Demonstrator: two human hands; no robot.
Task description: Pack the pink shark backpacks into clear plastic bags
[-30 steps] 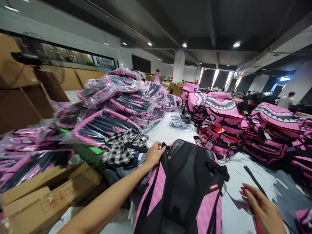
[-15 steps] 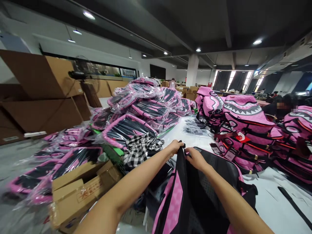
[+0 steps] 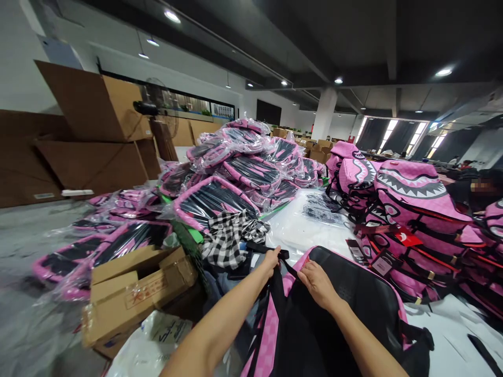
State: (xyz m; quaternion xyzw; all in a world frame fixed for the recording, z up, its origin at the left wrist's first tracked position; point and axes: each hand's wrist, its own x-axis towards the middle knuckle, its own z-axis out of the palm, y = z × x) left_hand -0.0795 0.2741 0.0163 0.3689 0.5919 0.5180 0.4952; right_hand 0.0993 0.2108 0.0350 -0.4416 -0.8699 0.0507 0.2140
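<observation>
A pink and black backpack (image 3: 361,283) is right in front of the person, at the near end of the white plastic (image 3: 310,230), with its black back showing. The left hand (image 3: 272,261) is up by the top of the bag, and its fingers pinch a black strap (image 3: 290,269). The right hand (image 3: 317,283) is just beside it, over the black back, with its fingers curled tight on the same strap. The tips are small and partly hidden, so the right hand's grip is a bit hard to see. A black and white checked cloth (image 3: 223,246) lies near the left hand. Behind it is a big heap of pink bags in clear plastic (image 3: 251,170). On the right is a tall stack of pink bags with zigzag teeth (image 3: 412,180), and a red tag (image 3: 408,236) hangs there. Down on the left are an open brown box (image 3: 129,301) and a white plastic bag (image 3: 143,343) with black writing.
</observation>
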